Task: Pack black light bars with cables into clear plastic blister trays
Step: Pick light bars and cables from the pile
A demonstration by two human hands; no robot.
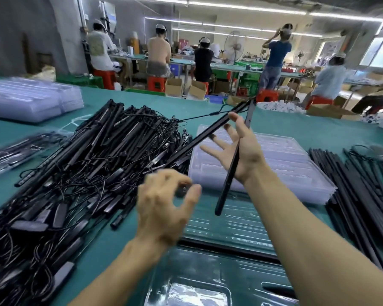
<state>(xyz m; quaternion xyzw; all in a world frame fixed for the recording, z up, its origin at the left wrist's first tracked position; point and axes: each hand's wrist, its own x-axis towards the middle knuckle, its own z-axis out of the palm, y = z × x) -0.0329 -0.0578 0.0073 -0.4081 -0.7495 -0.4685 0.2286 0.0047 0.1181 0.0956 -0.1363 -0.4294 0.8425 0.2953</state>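
My right hand (241, 151) is raised over the table, fingers spread, with a black light bar (227, 184) held in the crook of the thumb. A second light bar (199, 138) slants up past its fingers, and a thin cable trails off to the left. My left hand (164, 199), blurred, pinches a small dark part (181, 192) between thumb and fingers. Below my hands lies an open clear blister tray (219, 281) with a black bar (230, 250) lying across it. A big tangled pile of light bars with cables (86, 162) fills the left of the green table.
A stack of clear trays (281, 164) sits behind my right hand. Loose black bars (354, 195) lie in rows at the right. More clear tray stacks (27, 100) stand at the far left, with filled trays (20, 151) near them. Several people work at benches beyond the table.
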